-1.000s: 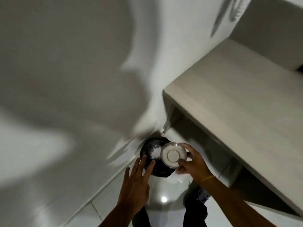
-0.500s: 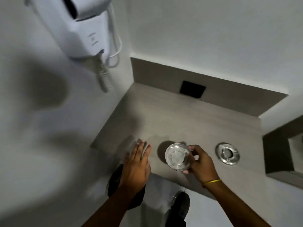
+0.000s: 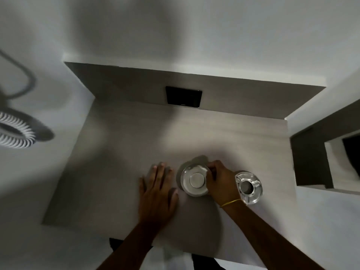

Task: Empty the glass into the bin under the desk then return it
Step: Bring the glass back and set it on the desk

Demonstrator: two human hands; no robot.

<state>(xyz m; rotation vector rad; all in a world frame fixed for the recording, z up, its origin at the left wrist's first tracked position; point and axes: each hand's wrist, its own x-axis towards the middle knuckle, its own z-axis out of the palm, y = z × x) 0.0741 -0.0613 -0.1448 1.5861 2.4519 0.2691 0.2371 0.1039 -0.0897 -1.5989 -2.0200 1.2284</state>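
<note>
No writing or brand can be read anywhere. The glass (image 3: pixel 195 180) stands upright on the bench (image 3: pixel 120 152), the right hand (image 3: pixel 220 182) curled around its side — fingertips hidden behind the rim. The left hand (image 3: pixel 157 190) lies flat just beside it, fingers (image 3: pixel 158 172) loosely spread. A glass ashtray (image 3: pixel 248 187) sits to the right.

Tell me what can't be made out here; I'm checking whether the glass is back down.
All head view:
- Glass base: seen from above; contact with the desk unclear.
- Right hand fingers: curled on the rim, the grip hidden.
- Bin: out of sight below the desk.
- Black panel: too dark to identify.
</note>
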